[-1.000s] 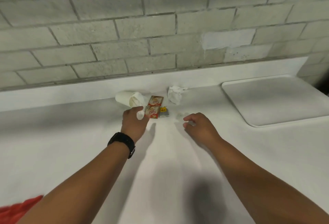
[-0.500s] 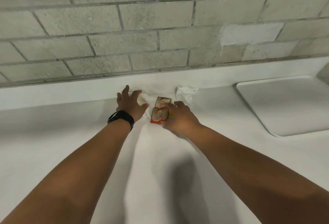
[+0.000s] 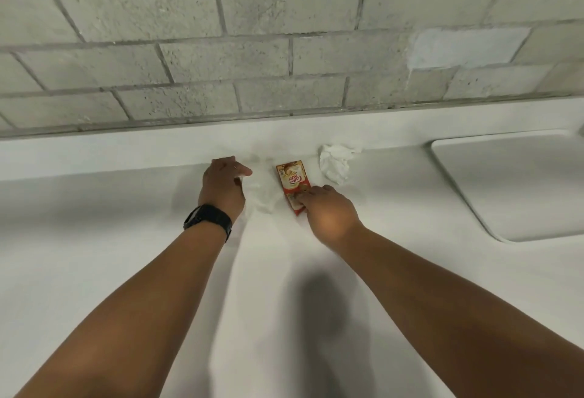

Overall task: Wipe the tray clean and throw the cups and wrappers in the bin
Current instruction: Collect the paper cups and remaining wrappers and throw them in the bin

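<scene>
Head view looks down on a white tabletop (image 3: 126,239) set against a grey brick wall (image 3: 252,34). Left hand (image 3: 222,184), with a black watch (image 3: 207,220) on its wrist, sits at centre frame; its fingers curl over something white and blurred just to its right, probably a cup (image 3: 262,189), though whether they grip it cannot be told. Right hand (image 3: 325,208) lies just right of centre, its fingertips pressing on the lower end of the red and cream wrappers (image 3: 292,178), which lie flat on the tabletop between the two hands. A crumpled white tissue (image 3: 336,162) rests just right of the wrappers, near the back ledge. White tray (image 3: 521,189) lies at the right edge of the frame, well apart from both hands.
</scene>
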{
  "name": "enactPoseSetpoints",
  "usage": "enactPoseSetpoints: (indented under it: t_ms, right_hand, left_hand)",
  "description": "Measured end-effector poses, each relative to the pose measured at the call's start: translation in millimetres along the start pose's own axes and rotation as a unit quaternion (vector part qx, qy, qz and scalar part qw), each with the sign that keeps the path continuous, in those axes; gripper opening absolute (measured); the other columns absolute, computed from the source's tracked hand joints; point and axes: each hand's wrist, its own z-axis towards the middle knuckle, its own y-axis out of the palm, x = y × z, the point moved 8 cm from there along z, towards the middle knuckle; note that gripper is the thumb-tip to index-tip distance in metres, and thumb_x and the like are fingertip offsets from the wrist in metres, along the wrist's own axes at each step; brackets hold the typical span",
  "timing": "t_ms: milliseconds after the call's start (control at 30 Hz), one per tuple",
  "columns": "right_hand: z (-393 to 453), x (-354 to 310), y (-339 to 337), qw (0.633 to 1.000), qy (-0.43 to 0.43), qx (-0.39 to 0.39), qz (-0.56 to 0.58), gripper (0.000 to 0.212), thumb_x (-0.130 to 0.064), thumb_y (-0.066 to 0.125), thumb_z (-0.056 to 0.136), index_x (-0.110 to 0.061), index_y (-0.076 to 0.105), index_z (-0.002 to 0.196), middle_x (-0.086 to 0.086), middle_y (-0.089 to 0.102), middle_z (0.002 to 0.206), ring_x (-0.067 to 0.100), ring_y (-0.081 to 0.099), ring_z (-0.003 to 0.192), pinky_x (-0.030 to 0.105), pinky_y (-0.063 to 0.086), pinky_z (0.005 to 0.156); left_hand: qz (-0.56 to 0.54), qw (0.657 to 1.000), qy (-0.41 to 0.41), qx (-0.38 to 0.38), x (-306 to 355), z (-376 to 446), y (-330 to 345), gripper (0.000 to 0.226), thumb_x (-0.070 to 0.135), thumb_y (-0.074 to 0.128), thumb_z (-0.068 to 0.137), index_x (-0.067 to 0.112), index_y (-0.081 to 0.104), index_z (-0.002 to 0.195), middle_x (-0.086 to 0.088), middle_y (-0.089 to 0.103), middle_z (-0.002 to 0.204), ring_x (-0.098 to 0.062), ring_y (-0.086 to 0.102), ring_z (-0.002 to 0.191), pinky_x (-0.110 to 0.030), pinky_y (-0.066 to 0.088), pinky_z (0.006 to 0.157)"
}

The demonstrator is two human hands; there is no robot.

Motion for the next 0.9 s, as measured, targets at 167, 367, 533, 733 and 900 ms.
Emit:
enactPoseSetpoints:
  t_ms: [167, 367, 533, 733, 900]
  right_hand:
    - [-27, 13, -7, 0.999, 0.002, 0.034, 0.019, 0.036, -0.006, 0.050, 0.087, -0.017, 0.063, 0.119, 0.004, 0.061, 0.116, 0.026, 0.052, 0.105, 0.032, 0.049, 0.074]
    - [-70, 49, -23, 0.968, 0.131, 0.101, 0.189, 0.025, -0.001, 0.055, 0.085, -0.013, 0.071, 0.101, 0.003, 0.065, 0.103, 0.023, 0.057, 0.097, 0.035, 0.050, 0.081]
    - [-115, 87, -22, 0.865, 0.302, 0.147, 0.373, 0.019, -0.006, 0.063, 0.080, -0.023, 0.068, 0.076, -0.006, 0.064, 0.076, 0.012, 0.056, 0.064, 0.018, 0.041, 0.049]
    - [-168, 108, -30, 0.713, 0.372, 0.188, 0.564, 0.020, 0.004, 0.068, 0.069, -0.016, 0.066, 0.066, 0.003, 0.058, 0.057, 0.021, 0.048, 0.055, 0.031, 0.038, 0.055]
    - [-217, 119, -50, 0.661, 0.361, 0.237, 0.614, 0.021, 0.012, 0.063, 0.072, -0.009, 0.065, 0.076, 0.004, 0.060, 0.063, 0.018, 0.052, 0.057, 0.026, 0.039, 0.056]
  left_hand:
    - [-0.006, 1.000, 0.016, -0.021, 11, -21, -1, 0.042, -0.011, 0.048, 0.084, 0.020, 0.067, 0.104, -0.004, 0.046, 0.137, -0.014, 0.041, 0.127, -0.003, 0.020, 0.093]
    - [-0.089, 0.996, -0.023, 0.006, 16, -55, -8, 0.042, -0.010, 0.054, 0.082, 0.020, 0.071, 0.106, -0.004, 0.049, 0.133, 0.001, 0.042, 0.112, 0.012, 0.018, 0.083]
    - [-0.123, 0.992, 0.002, -0.028, 46, -81, -9, 0.053, -0.016, 0.059, 0.075, 0.021, 0.067, 0.113, -0.011, 0.049, 0.135, -0.021, 0.044, 0.128, 0.001, 0.024, 0.097]
    - [-0.206, 0.974, -0.031, -0.087, 90, -111, -2, 0.054, -0.010, 0.063, 0.070, 0.023, 0.066, 0.112, -0.004, 0.059, 0.114, -0.016, 0.053, 0.102, -0.033, 0.045, 0.092]
    - [-0.377, 0.896, -0.071, -0.225, 150, -132, 25, 0.018, 0.012, 0.053, 0.045, 0.012, 0.059, 0.062, -0.012, 0.057, 0.065, -0.021, 0.046, 0.055, -0.026, 0.040, 0.055]
